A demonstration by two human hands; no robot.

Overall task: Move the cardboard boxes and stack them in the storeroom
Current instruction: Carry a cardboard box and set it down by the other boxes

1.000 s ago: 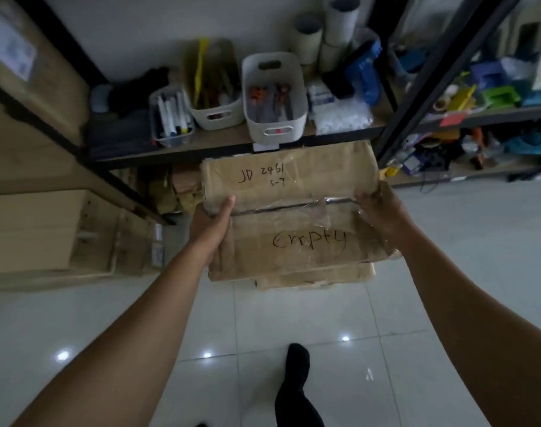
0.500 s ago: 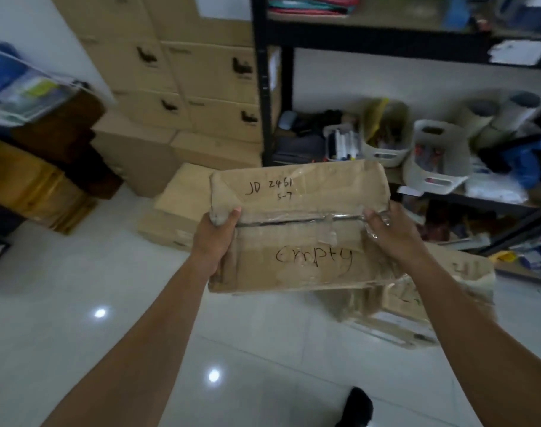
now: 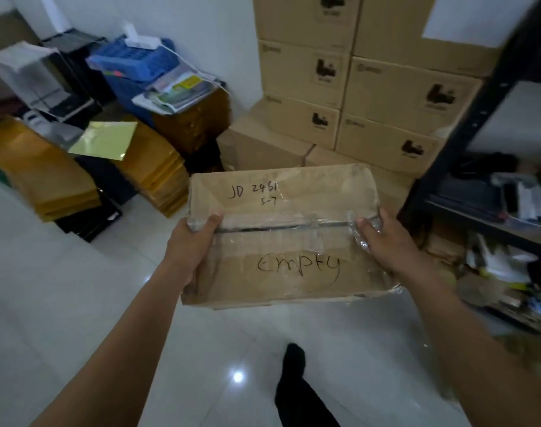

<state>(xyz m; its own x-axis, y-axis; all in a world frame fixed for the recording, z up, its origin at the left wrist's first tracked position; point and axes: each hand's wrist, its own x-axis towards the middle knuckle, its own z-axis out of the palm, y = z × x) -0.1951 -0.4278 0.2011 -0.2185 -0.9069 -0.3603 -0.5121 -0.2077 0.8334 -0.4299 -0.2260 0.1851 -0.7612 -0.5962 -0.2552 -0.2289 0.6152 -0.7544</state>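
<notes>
I hold a worn brown cardboard box (image 3: pixel 284 235) in front of me, above the white tiled floor. Its taped top has "JD 2461 5-7" and "Empty" handwritten on it. My left hand (image 3: pixel 190 245) grips the box's left edge, with the thumb on top. My right hand (image 3: pixel 386 241) grips the right edge over loose clear tape. Behind the box a stack of clean cardboard boxes (image 3: pixel 371 97) with black printed logos stands against the wall, and two lower boxes (image 3: pixel 263 146) sit in front of it.
A black metal shelf rack (image 3: pixel 466 124) full of clutter stands on the right. At left are piles of yellow padded envelopes (image 3: pixel 41 174), a blue crate (image 3: pixel 140 72) with papers, and black trays (image 3: pixel 87 217) on the floor. My dark-trousered leg (image 3: pixel 297 392) is below the box.
The view has swung left, away from the shelf with white bins towards the stacked boxes and the left corner. Both hands have kept the same grip on the box.
</notes>
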